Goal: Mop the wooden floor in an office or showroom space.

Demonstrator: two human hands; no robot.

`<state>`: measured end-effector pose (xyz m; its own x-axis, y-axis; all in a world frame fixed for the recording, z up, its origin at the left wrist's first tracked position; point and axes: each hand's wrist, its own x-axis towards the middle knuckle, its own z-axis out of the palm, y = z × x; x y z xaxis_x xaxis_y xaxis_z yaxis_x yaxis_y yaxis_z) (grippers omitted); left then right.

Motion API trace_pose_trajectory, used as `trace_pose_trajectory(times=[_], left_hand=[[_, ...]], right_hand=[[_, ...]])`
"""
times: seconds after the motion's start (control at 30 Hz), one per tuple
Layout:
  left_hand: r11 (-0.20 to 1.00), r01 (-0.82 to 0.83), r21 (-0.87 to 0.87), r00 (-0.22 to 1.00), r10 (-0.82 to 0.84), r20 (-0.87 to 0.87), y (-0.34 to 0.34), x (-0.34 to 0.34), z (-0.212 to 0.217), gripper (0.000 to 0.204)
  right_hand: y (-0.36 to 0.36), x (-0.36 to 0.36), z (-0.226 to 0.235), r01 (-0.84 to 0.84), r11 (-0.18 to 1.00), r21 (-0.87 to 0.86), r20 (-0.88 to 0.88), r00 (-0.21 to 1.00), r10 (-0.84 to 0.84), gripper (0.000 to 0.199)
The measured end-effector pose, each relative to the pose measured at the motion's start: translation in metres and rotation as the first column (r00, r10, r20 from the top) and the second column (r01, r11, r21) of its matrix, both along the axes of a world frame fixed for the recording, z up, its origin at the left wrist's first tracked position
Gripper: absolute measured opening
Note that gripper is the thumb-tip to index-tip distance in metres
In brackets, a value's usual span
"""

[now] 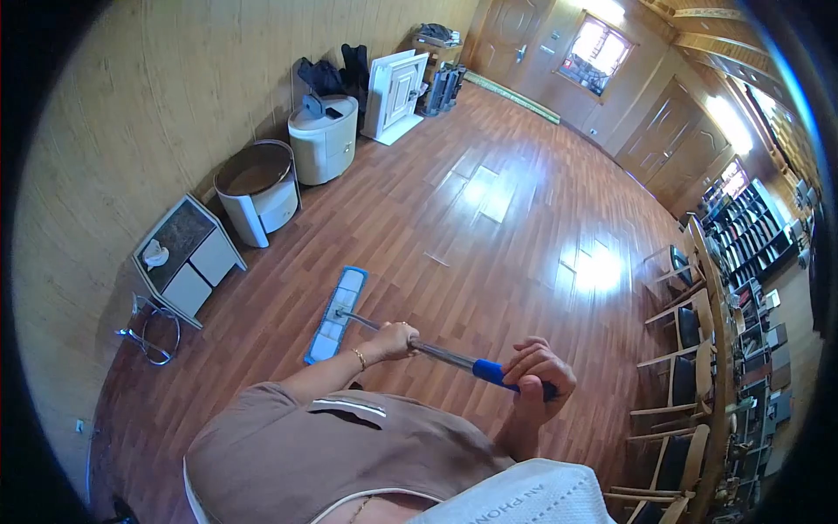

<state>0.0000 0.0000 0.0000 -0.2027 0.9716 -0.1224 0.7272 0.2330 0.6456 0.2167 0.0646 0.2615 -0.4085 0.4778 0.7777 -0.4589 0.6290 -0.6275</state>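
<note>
A flat mop (352,280) with a pale blue, rectangular head rests on the wood-patterned floor, left of the middle. Its metal pole (449,355) slants up toward me and ends in a blue and dark grip (491,372). My left hand (394,341), with a bracelet at the wrist, is closed around the pole partway along. At the grip end, my right hand (539,375) is wrapped over the handle, thumb pointing up. The grip's end partly hides under the right hand.
Along the left wall stand a small cabinet (199,278), two rounded bedside units, one of them the white unit (325,148), and a white panel door (401,87). A wire stand (153,336) sits near the cabinet. Several chairs (685,327) line a long counter (717,349) on the right.
</note>
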Motion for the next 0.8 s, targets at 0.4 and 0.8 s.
trace_pose_trajectory(times=[0.4,0.8], left_hand=[[0.945,-0.207,0.252,0.970,0.233,-0.075,-0.102,-0.023,0.026,0.018],[0.849,0.191,0.493,0.961,-0.264,0.081,-0.200,-0.024,0.262,0.032]], right_hand=[[0.005,-0.079,0.020,-0.782,0.623,0.003,-0.048,0.622,0.781,0.028],[-0.005,-0.155,-0.037,-0.750,0.404,-0.524,0.072,0.433,0.898,0.024]])
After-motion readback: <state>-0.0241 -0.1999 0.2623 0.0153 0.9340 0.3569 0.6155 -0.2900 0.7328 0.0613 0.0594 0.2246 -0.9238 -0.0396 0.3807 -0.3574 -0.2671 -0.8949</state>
